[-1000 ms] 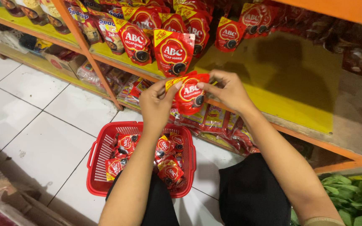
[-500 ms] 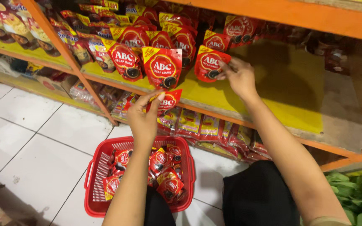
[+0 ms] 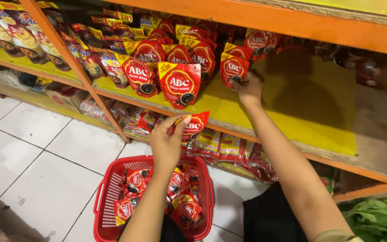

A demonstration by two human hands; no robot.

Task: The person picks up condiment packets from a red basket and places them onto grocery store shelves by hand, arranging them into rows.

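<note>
Setting: shop aisle as I see it from the head camera, with white floor tiles (image 3: 36,161) below and an orange-framed rack whose yellow shelf (image 3: 301,121) runs across the upper half of the view.

Left hand: my left hand (image 3: 166,143) is raised above the basket, thumb and fingers pinched on the edge of one red sauce pouch (image 3: 194,126). That pouch hangs in the air just in front of the shelf's orange lip, tilted, touching nothing else.

Right hand: my right hand (image 3: 248,88) reaches onto the yellow shelf, fingers curled against the lower part of a second red pouch (image 3: 234,69) that stands upright at the right end of the row. Whether the fingers fully grip it I cannot tell; the palm faces away from the camera.

Shelf stock: a row of standing pouches (image 3: 178,83) of the same red kind fills the shelf to the left of my right hand; the yellow board to its right is bare.

Basket: a red plastic basket (image 3: 108,197) sits on the floor below my left forearm, holding several more red pouches lying flat.

Lower shelf: flat packets (image 3: 229,148) lie stacked under the orange lip, behind the held pouch.

Corner: green leaves (image 3: 377,219) show at bottom right.
</note>
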